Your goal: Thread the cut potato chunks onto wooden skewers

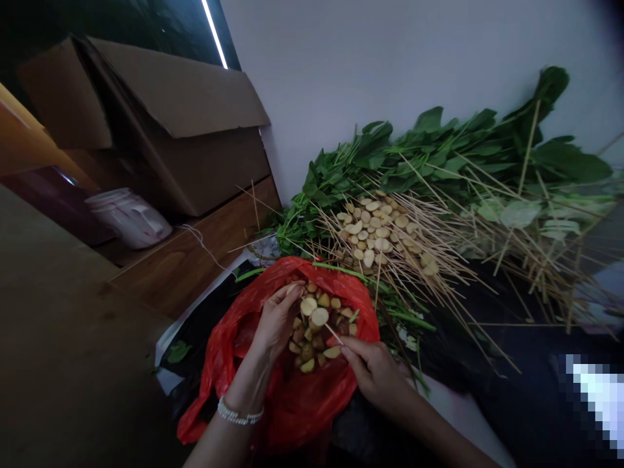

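Note:
My right hand (371,372) pinches a thin wooden skewer (334,334) that points up and to the left. Two pale slices, which look like potato, sit at its far end: the nearer slice (319,316) and the farther slice (308,305). Just beyond them, the fingers of my left hand (277,320) are pinched together; what they hold, if anything, is hidden. Both hands are over an open red plastic bag (312,416). Inside it lie several cut potato pieces (307,352), some with brown skin.
Behind the bag lies a heap of loaded potato skewers (373,227), sticks fanning right. Leafy green stems (390,156) line the wall. Pale leaves on sticks (521,213) lie at right. An open cardboard box (195,162) and a white plastic jar (131,218) stand left.

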{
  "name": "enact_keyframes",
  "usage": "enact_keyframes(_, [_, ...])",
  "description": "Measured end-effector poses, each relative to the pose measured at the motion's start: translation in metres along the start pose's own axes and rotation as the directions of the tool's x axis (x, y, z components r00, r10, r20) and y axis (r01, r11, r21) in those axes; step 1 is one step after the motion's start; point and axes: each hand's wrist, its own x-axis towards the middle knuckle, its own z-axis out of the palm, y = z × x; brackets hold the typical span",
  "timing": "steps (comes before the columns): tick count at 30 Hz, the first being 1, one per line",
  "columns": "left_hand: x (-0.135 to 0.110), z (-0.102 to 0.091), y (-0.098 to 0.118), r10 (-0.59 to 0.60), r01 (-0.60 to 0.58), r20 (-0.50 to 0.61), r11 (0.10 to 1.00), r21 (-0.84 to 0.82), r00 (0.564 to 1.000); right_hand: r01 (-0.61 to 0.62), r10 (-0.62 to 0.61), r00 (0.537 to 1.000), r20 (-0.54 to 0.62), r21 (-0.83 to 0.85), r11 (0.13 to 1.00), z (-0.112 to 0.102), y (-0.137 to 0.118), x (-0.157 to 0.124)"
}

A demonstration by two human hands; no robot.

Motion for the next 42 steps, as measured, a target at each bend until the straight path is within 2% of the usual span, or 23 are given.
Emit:
enact_keyframes(7, [0.001, 0.017, 0.003, -0.044, 0.042, -0.022, 0.995, -0.093, 0.999, 0.005, -0.006, 1.000, -0.016, -0.057, 0.998, 0.000, -0.002, 0.001])
enact_keyframes(12, [0.001, 0.035, -0.001, 0.014, -0.026, -0.172, 0.997, -0.068, 0.985, 0.009, -0.011, 1.000, -0.008, -0.124, 0.992, -0.002, -0.009, 0.000])
enact_keyframes(16, [0.001, 0.045, -0.005, 0.079, -0.084, -0.234, 0.996, -0.012, 0.969, 0.009, -0.011, 1.000, -0.016, -0.142, 0.990, -0.002, -0.009, 0.002])
enact_keyframes(20, [0.003, 0.050, -0.008, 0.160, -0.141, -0.233, 0.985, 0.099, 0.959, 0.001, -0.006, 1.000, -0.031, -0.151, 0.989, -0.003, -0.007, 0.003])
enact_keyframes(28, [0.005, 0.053, -0.015, 0.144, -0.113, -0.259, 0.985, 0.131, 0.955, -0.025, 0.016, 0.998, -0.059, -0.170, 0.985, 0.004, -0.004, 0.000])
enact_keyframes(33, [0.005, 0.050, -0.018, 0.141, -0.118, -0.253, 0.988, 0.104, 0.957, -0.023, 0.012, 0.999, -0.053, -0.208, 0.978, 0.003, 0.000, 0.002])
enact_keyframes(37, [0.008, 0.047, -0.015, 0.096, -0.087, -0.220, 0.995, 0.053, 0.971, -0.010, 0.002, 0.999, -0.033, -0.263, 0.965, -0.001, 0.000, 0.004])
enact_keyframes(40, [0.009, 0.050, -0.010, 0.042, -0.049, -0.187, 0.998, -0.032, 0.982, -0.003, -0.007, 1.000, -0.030, -0.326, 0.945, -0.003, -0.002, 0.005])
enact_keyframes(42, [0.009, 0.053, -0.009, 0.013, -0.034, -0.207, 0.995, -0.097, 0.978, 0.003, -0.015, 0.999, -0.028, -0.369, 0.930, -0.003, -0.003, 0.005])
